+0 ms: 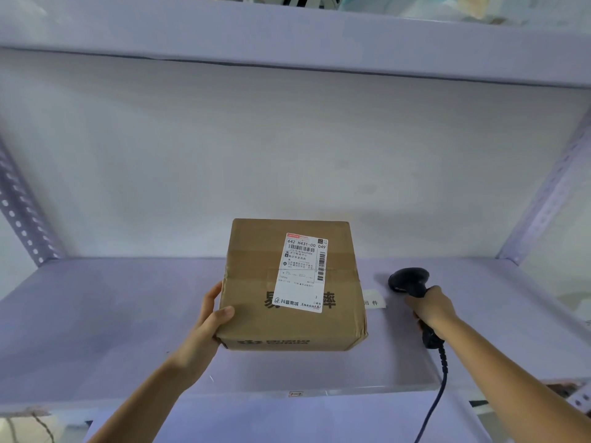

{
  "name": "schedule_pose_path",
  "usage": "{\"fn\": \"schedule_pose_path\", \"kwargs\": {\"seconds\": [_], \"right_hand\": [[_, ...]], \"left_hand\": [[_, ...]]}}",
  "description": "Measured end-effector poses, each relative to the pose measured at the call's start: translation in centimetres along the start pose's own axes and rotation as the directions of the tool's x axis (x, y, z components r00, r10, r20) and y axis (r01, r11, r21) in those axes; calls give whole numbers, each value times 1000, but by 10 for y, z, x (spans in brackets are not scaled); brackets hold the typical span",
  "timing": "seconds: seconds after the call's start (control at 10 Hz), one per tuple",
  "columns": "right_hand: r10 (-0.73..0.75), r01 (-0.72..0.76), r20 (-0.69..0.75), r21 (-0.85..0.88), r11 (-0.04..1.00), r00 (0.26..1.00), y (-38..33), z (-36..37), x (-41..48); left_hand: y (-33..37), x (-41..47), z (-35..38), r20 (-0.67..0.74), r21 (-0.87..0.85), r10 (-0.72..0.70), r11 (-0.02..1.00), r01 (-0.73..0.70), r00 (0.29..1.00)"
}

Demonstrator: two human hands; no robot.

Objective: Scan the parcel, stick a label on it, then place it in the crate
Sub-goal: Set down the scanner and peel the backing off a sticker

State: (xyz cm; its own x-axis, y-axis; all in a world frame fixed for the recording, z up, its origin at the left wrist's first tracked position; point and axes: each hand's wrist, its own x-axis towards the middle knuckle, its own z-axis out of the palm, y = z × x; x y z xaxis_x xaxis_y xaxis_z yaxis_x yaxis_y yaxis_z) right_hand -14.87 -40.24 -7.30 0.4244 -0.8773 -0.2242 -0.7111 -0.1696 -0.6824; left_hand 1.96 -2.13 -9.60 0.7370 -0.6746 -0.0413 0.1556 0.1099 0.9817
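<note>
Parcel (292,284) is a brown cardboard box, held up over the lilac shelf (112,314), roughly centre of view. It tilts toward the camera, so the top face and a thin strip of the near side both show. Cannot tell if its far edge touches the shelf or hangs just above it.

Left hand (208,321) grips the box at its near-left corner: thumb (224,314) lies on the top face, palm is against the left side, and the other fingers are curled out of sight underneath or behind.

White shipping label (303,271) is stuck on the top face, slightly skewed, with barcodes and printed numbers up top and a logo line at the bottom. It partly covers large dark printed characters on the cardboard. Clear tape runs across the box under the label.

Right hand (430,310) is closed around the handle of a black handheld scanner (411,282), just right of the box and not touching it. The scanner's head points up and left, toward the back of the shelf, and its coiled cable (443,362) drops off the front edge.

Small white paper tag (374,300) lies flat on the shelf between box and scanner, partly hidden by the box
</note>
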Motion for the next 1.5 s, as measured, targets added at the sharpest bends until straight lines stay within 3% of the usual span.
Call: {"fn": "schedule_pose_path", "kwargs": {"seconds": [0.1,0.2,0.3,0.4,0.5,0.6,0.7,0.8,0.9,1.0,1.1,1.2,1.3,1.5], "right_hand": [[2,-1,14,-78,997,1000,-3,-4,-4],[-51,36,-94,-155,987,994,-8,-12,-13],[-394,354,-369,-175,919,842,-16,-20,-22],[-716,678,-301,-235,696,630,-32,-19,-32],[-783,745,19,-321,584,622,-34,2,-37],[-658,690,253,-441,575,710,-31,24,-32],[-602,676,315,-429,600,734,-23,34,-27],[-577,616,474,-785,64,665,-10,35,-28],[-636,382,518,-854,-353,572,9,38,-14],[-705,639,206,-639,428,678,-13,33,-30],[-524,568,221,-319,759,823,-19,31,-21],[-514,677,441,-501,540,736,-21,27,-19],[-525,656,397,-508,558,753,-19,30,-9],[-542,667,409,-583,464,734,-22,29,-14]], "left_hand": [[2,-1,2,1,8,4,1000,-4,1000],[3,0,3,-6,9,0,1000,0,1000],[3,1,2,-1,0,-3,1000,3,1000],[2,2,1,-1,2,-5,1000,5,1000],[2,3,-1,7,-3,0,1000,0,1000],[1,4,-3,8,10,-2,1000,2,1000],[-1,3,-3,-2,35,-14,999,14,1000],[-2,3,-4,-10,34,-20,999,20,1000],[-1,3,-4,-10,32,-20,999,21,1000],[0,2,-3,-4,36,-19,999,20,1000],[0,2,-2,-13,37,-20,999,20,1000],[0,1,-1,-9,39,-17,999,18,1000],[0,1,-2,2,39,-16,999,16,1000],[0,2,-2,10,32,-26,999,26,1000]]}}
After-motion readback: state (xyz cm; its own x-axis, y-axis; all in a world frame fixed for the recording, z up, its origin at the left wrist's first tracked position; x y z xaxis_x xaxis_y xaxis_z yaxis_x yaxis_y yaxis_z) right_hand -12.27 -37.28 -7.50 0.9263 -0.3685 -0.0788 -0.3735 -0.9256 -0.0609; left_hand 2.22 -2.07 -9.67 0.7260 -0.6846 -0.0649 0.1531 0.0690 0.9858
